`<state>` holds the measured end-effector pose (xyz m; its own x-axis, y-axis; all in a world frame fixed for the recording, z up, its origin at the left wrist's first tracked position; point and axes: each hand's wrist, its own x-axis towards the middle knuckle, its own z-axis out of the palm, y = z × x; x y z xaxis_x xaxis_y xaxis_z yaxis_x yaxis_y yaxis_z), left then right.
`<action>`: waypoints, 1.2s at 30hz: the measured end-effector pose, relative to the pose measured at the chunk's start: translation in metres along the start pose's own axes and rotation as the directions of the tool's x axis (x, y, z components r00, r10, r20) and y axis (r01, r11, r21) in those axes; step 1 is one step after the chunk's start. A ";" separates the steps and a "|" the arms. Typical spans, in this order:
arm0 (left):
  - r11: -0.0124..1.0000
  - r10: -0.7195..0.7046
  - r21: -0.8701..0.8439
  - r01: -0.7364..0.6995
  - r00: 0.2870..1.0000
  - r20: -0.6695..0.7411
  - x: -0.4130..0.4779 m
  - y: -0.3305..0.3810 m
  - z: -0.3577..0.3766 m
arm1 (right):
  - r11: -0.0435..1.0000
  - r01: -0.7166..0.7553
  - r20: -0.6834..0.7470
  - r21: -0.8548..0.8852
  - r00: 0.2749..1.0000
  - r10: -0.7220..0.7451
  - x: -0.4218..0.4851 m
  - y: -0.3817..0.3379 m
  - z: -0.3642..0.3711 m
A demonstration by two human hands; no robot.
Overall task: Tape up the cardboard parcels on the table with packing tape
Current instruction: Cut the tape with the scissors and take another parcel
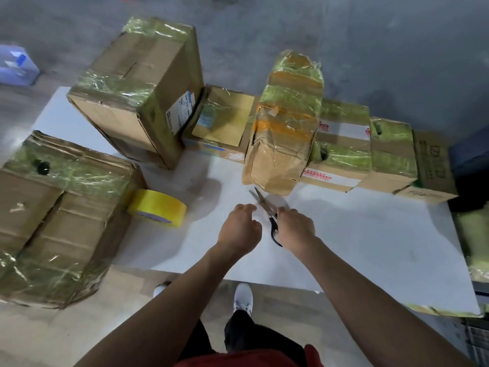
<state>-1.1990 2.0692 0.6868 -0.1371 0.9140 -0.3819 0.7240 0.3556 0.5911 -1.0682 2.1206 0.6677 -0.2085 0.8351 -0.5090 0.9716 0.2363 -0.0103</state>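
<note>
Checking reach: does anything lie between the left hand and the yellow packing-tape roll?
Nothing visible does: only white tabletop lies between the left hand and the yellow packing-tape roll. The right hand holds black-handled scissors.

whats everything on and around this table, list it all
cardboard parcels: about seven, brown with greenish clear tape, along the table's back and left
upright parcel: one of those, orange tape bands, back centre
tape roll: one, yellow, lying against the near-left parcel
scissors: one pair, black handles, blades open, table centre
table: one, white
plastic box: one, pale blue, on the floor far left
shoes: two, white, below the table's near edge
left hand: fingers curled, nothing visible in it, beside the scissor blades
right hand: grips the scissors' handles
</note>
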 end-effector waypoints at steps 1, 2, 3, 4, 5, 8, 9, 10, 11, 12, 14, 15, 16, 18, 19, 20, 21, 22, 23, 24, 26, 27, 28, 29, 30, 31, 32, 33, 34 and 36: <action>1.000 0.001 -0.003 -0.002 1.000 -0.011 -0.001 -0.002 -0.002 | 1.000 0.009 -0.001 -0.005 1.000 -0.009 0.001 -0.005 -0.001; 1.000 0.004 -0.008 -0.004 1.000 -0.027 -0.003 -0.004 -0.004 | 1.000 0.022 0.005 -0.002 1.000 -0.022 0.001 -0.010 -0.001; 1.000 0.001 -0.013 -0.001 0.999 -0.051 -0.004 -0.006 -0.007 | 0.999 0.040 0.013 0.016 0.999 -0.040 -0.001 -0.016 -0.002; 1.000 -0.010 -0.018 0.008 0.996 -0.091 -0.006 -0.009 -0.011 | 0.997 0.067 0.020 0.043 0.998 -0.068 -0.001 -0.023 -0.002; 0.999 -0.030 -0.022 0.028 0.989 -0.143 -0.007 -0.012 -0.016 | 0.992 0.106 0.021 0.067 0.994 -0.108 -0.001 -0.030 -0.004; 0.995 -0.095 -0.040 0.086 0.936 -0.339 -0.014 -0.025 -0.035 | 0.966 0.210 0.045 0.148 0.975 -0.219 0.001 -0.053 -0.017; 0.993 -0.113 -0.059 0.098 0.912 -0.394 -0.017 -0.031 -0.042 | 0.953 0.229 0.056 0.196 0.968 -0.244 0.003 -0.060 -0.023; 0.990 -0.138 -0.089 0.110 0.888 -0.439 -0.020 -0.037 -0.049 | 0.935 0.252 0.061 0.251 0.960 -0.275 0.005 -0.067 -0.030; 0.983 -0.178 -0.126 0.133 0.860 -0.477 -0.023 -0.044 -0.057 | 0.911 0.277 0.064 0.305 0.949 -0.310 0.008 -0.073 -0.038; 0.973 -0.223 -0.166 0.159 0.830 -0.511 -0.026 -0.050 -0.064 | 0.881 0.307 0.058 0.361 0.935 -0.349 0.010 -0.078 -0.045; 0.938 -0.335 -0.266 0.221 0.769 -0.544 -0.034 -0.066 -0.077 | 0.801 0.372 0.047 0.469 0.895 -0.444 0.013 -0.092 -0.057; 0.920 -0.377 -0.313 0.237 0.757 -0.534 -0.035 -0.068 -0.080 | 0.760 0.385 0.035 0.524 0.882 -0.471 0.014 -0.093 -0.063; 0.891 -0.428 -0.378 0.251 0.740 -0.519 -0.036 -0.075 -0.083 | 0.723 0.405 0.028 0.559 0.863 -0.505 0.016 -0.100 -0.069; 0.788 -0.561 -0.546 0.283 0.695 -0.449 -0.039 -0.089 -0.089 | 0.680 0.447 0.031 0.581 0.823 -0.567 0.020 -0.114 -0.078; 0.714 -0.626 -0.637 0.290 0.671 -0.397 -0.040 -0.093 -0.093 | 0.672 0.464 0.043 0.577 0.805 -0.592 0.021 -0.121 -0.081; 0.635 -0.676 -0.723 0.274 0.650 -0.347 -0.040 -0.097 -0.097 | 0.665 0.481 0.056 0.572 0.786 -0.616 0.023 -0.128 -0.084; 0.565 -0.706 -0.786 0.252 0.639 -0.303 -0.040 -0.100 -0.100 | 0.662 0.494 0.070 0.563 0.770 -0.634 0.025 -0.134 -0.086; 0.513 -0.722 -0.827 0.231 0.638 -0.269 -0.038 -0.103 -0.104 | 0.661 0.505 0.079 0.556 0.759 -0.647 0.027 -0.139 -0.088; 0.454 -0.737 -0.866 0.212 0.635 -0.231 -0.037 -0.103 -0.107 | 0.666 0.511 0.087 0.544 0.755 -0.650 0.028 -0.144 -0.089; 0.374 -0.760 -0.907 0.192 0.624 -0.181 -0.035 -0.102 -0.110 | 0.673 0.516 0.092 0.530 0.753 -0.651 0.029 -0.148 -0.090; 0.186 -0.797 -0.970 0.157 0.602 -0.055 -0.032 -0.100 -0.114 | 0.696 0.527 0.107 0.488 0.755 -0.646 0.032 -0.155 -0.093; 0.110 -0.799 -0.983 0.147 0.601 0.000 -0.030 -0.100 -0.116 | 0.703 0.531 0.111 0.473 0.756 -0.645 0.033 -0.157 -0.094; 0.069 -0.797 -0.987 0.143 0.603 0.032 -0.028 -0.100 -0.117 | 0.706 0.537 0.112 0.461 0.754 -0.647 0.034 -0.159 -0.095; 0.057 -0.794 -0.988 0.142 0.606 0.041 -0.026 -0.102 -0.119 | 0.706 0.547 0.111 0.450 0.751 -0.651 0.035 -0.161 -0.097; 0.061 -0.791 -0.988 0.141 0.611 0.039 -0.026 -0.104 -0.121 | 0.707 0.555 0.110 0.438 0.748 -0.655 0.037 -0.162 -0.100; 0.069 -0.784 -0.988 0.138 0.620 0.032 -0.026 -0.107 -0.123 | 0.705 0.563 0.110 0.431 0.743 -0.660 0.038 -0.163 -0.104; 0.076 -0.774 -0.988 0.134 0.632 0.026 -0.027 -0.111 -0.126 | 0.704 0.566 0.114 0.430 0.739 -0.664 0.039 -0.164 -0.108; 0.081 -0.760 -0.987 0.136 0.650 0.027 -0.029 -0.115 -0.128 | 0.701 0.567 0.122 0.433 0.733 -0.669 0.040 -0.165 -0.113; 0.084 -0.742 -0.986 0.144 0.669 0.034 -0.031 -0.120 -0.131 | 0.699 0.569 0.133 0.432 0.727 -0.674 0.041 -0.166 -0.118; 0.098 -0.703 -0.981 0.168 0.709 0.052 -0.036 -0.131 -0.137 | 0.708 0.580 0.161 0.403 0.717 -0.678 0.043 -0.168 -0.127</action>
<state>-1.3819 2.0160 0.7207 -0.5713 0.3881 -0.7232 -0.6156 0.3802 0.6903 -1.2547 2.1803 0.7568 -0.7906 0.3580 -0.4967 0.6122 0.4510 -0.6494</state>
